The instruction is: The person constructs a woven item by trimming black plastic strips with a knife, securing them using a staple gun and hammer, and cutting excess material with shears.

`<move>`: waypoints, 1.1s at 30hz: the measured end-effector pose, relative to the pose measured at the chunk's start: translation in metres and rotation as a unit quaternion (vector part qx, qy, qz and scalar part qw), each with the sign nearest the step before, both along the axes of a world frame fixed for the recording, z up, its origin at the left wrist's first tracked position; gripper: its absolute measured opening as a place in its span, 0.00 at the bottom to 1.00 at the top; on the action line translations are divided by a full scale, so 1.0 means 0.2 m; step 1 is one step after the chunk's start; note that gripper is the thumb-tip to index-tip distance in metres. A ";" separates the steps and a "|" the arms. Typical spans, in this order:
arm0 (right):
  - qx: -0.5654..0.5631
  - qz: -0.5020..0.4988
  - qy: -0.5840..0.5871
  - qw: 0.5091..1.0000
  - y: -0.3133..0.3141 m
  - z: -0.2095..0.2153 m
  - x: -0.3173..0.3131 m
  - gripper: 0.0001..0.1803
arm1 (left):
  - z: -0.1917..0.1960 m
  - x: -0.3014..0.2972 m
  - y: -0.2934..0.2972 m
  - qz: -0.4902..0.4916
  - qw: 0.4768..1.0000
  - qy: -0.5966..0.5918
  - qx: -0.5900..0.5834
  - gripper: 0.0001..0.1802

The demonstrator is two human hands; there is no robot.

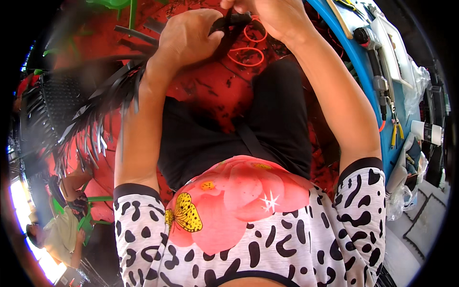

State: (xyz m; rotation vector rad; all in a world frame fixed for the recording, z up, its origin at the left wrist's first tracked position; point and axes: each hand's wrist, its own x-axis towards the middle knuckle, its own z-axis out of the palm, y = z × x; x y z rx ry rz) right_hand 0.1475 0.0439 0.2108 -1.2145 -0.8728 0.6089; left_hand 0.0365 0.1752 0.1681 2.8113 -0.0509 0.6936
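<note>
My left hand [189, 36] is closed around the dark stem end of a black fringed frond [93, 115]. Its thin, glossy strips trail off to the left, past my left forearm. At the upper edge, my right hand [275, 16] has its fingers bent together at a thin dark strip [228, 18], which rises beside the stem. The picture's edge cuts off part of those fingertips. Just below the hands, an orange-red cord [246, 64] lies in loops over the red floor.
Along the right curves a blue table [342, 31] bearing a tool with a long grey body [377, 71], yellow-handled pliers [395, 131] and a white tray [388, 45]. Dark scraps litter the red floor [205, 95]. At lower left, another person [62, 234] sits near green chair legs [88, 220].
</note>
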 end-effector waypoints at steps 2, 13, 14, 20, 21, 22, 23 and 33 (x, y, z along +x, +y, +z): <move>0.024 0.011 -0.001 1.000 0.03 -0.01 0.03 0.14 | 0.03 0.03 0.01 0.031 0.999 0.031 0.011 0.13; 0.056 0.027 -0.060 0.996 0.10 -0.01 0.07 0.13 | 0.05 0.06 0.08 0.028 0.999 0.021 -0.016 0.13; 0.052 0.020 -0.056 0.997 0.10 0.00 0.07 0.12 | 0.05 0.06 0.08 0.028 0.999 0.021 -0.015 0.13; 0.056 0.020 -0.068 0.996 0.11 0.01 0.12 0.10 | 0.10 0.10 0.09 0.042 0.997 0.057 -0.012 0.11; 0.065 0.020 -0.089 0.994 0.12 0.01 0.12 0.10 | 0.10 0.09 0.09 0.044 0.997 0.057 -0.029 0.11; 0.067 0.021 -0.089 0.994 0.12 0.01 0.11 0.10 | 0.11 0.09 0.10 0.045 0.996 0.057 -0.045 0.11; 0.058 -0.018 -0.070 0.996 0.11 0.01 0.09 0.09 | 0.11 0.10 0.11 0.047 0.996 0.057 -0.044 0.11; 0.008 -0.193 0.159 0.968 -0.07 -0.74 0.12 0.08 | 0.17 0.14 0.16 0.026 0.997 0.024 -0.069 0.13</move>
